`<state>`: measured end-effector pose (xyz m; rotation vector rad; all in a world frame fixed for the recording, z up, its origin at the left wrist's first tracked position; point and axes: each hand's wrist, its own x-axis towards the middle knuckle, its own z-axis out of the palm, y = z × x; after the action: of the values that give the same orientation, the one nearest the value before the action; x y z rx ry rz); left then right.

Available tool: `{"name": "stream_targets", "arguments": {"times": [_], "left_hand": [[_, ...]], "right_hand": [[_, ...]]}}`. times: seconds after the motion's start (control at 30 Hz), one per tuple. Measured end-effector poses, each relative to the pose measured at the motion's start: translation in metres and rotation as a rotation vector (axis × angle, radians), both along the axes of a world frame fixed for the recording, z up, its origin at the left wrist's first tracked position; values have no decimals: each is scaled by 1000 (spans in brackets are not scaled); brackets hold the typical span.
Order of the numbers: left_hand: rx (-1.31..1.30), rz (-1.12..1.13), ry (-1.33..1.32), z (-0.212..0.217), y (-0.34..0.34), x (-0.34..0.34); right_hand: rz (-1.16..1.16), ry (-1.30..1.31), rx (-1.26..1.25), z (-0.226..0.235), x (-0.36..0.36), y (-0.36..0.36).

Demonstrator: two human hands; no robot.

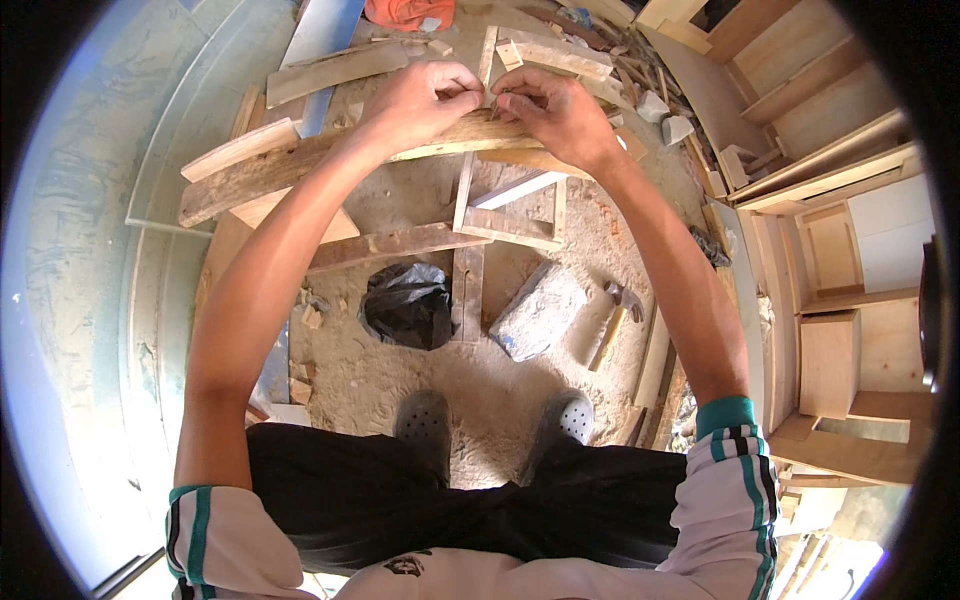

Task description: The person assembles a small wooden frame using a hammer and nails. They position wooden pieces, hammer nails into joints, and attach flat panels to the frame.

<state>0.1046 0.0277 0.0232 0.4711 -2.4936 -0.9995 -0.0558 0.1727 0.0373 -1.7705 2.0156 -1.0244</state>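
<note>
Both arms reach out ahead, and my two hands nearly meet above a long rough wooden beam [262,176]. My left hand [425,103] is closed in a pinch, thumb against fingers; whatever it holds is too small to name. Beside it, my right hand [556,112] is also closed, with a thin sliver-like thing at its fingertips that I cannot make out. Past the hands lies a light wood piece [560,57]. Under the beam, a small wooden frame [512,237] rests on the dusty ground.
Between the beam and my feet are a black plastic bag [407,305], a pale rough block [540,310] and a hammer [606,335]. Glass panes [160,170] lean at the left. Wooden cabinet frames [830,330] line the right. Wood scraps and an orange bag [408,12] lie farther off.
</note>
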Motion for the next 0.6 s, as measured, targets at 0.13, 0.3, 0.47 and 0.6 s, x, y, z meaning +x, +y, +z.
{"name": "stream_targets", "arguments": {"times": [0.13, 0.3, 0.47, 0.6], "left_hand": [[68, -42, 67, -8, -3, -5], [131, -22, 25, -4, 4, -11], [214, -77, 86, -8, 1, -11], [251, -150, 137, -6, 3, -14]], "right_hand": [[-55, 65, -24, 2, 4, -1], [-100, 12, -70, -2, 2, -3], [-146, 124, -82, -4, 6, 2], [-134, 66, -82, 0, 8, 6]]}}
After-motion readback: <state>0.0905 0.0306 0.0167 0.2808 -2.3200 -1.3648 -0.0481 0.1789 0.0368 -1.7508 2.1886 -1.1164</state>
